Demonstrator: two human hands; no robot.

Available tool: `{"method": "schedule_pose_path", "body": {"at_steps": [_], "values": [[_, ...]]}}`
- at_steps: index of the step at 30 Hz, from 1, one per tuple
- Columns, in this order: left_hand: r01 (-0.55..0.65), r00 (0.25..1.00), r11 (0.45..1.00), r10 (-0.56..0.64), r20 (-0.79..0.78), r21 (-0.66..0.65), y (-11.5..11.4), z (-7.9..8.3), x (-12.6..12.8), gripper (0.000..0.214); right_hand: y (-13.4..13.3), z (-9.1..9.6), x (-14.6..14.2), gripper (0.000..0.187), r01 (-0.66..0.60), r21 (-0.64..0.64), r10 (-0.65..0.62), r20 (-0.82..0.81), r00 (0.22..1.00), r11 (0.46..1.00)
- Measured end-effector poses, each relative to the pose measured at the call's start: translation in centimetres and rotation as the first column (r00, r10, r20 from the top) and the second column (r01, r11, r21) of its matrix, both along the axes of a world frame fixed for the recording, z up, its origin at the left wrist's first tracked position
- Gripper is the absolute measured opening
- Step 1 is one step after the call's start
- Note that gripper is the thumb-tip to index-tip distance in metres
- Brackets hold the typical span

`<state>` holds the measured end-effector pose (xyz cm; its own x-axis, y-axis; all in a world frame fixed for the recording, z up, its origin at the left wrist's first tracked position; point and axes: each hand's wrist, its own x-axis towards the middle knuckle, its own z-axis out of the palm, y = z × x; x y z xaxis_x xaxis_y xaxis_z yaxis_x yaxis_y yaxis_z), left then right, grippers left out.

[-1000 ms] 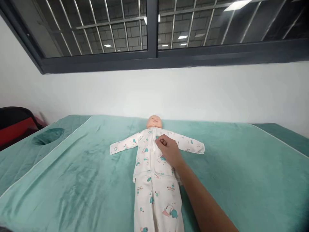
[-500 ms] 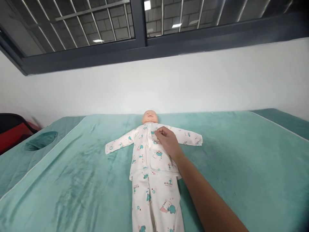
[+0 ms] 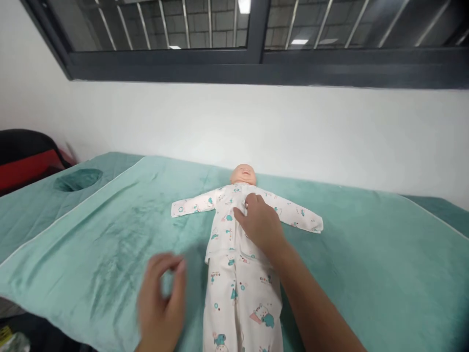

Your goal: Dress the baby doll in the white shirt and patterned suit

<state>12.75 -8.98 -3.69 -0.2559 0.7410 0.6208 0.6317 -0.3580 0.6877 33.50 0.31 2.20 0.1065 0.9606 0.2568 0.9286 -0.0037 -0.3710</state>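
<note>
A baby doll (image 3: 243, 174) lies on its back with arms stretched out to both sides. It wears a white printed long-sleeved top (image 3: 224, 222) and matching trousers (image 3: 238, 303). My right hand (image 3: 260, 222) is over the chest of the top, nearest the front opening. Its thumb stands apart from the bent fingers, and no held thing shows between them. To the left of the trousers my left hand (image 3: 161, 298) hovers above the green cover, slightly blurred. Those fingers are loosely curled with a gap inside, holding nothing visible.
A green padded bed (image 3: 366, 254) carries the doll, with a round hole (image 3: 78, 180) at its left end. Behind it rise a white wall (image 3: 183, 122) and a dark-framed barred window (image 3: 164, 66). A red and black object (image 3: 31, 164) stands at far left.
My left hand has come into view from below. The thumb and fingers of my right hand have parted over the chest. The whole view has shifted and tilted.
</note>
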Motion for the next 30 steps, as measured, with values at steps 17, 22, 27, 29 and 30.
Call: {"method": "schedule_pose_path", "body": {"at_steps": [17, 22, 27, 29, 30], "values": [[0.721, 0.692, 0.649, -0.653, 0.308, -0.244, 14.5, 3.5, 6.7, 0.014, 2.7, -1.9, 3.6, 0.024, -0.241, 0.009, 0.119, -0.889, 0.443, 0.971], [0.687, 0.724, 0.688, -0.622, 0.298, -0.234, 14.1, 3.8, 7.4, 0.011, 2.7, -2.2, 3.4, 0.02, -0.189, 0.017, 0.098, -0.9, 0.424, 0.982], [0.636, 0.771, 0.714, -0.608, 0.192, -0.294, 14.7, 3.6, 7.5, 0.006, 2.5, -2.4, 3.6, 0.021, -0.15, 0.022, 0.088, -0.892, 0.444, 0.988], [0.656, 0.754, 0.699, -0.622, 0.212, -0.285, 14.8, 3.6, 7.4, 0.007, 2.5, -2.5, 3.6, 0.023, -0.138, 0.024, 0.084, -0.891, 0.446, 0.99], [0.677, 0.736, 0.682, -0.634, 0.24, -0.277, 14.9, 3.6, 7.4, 0.007, 2.5, -2.5, 3.6, 0.024, -0.131, 0.025, 0.081, -0.893, 0.444, 0.991]]}}
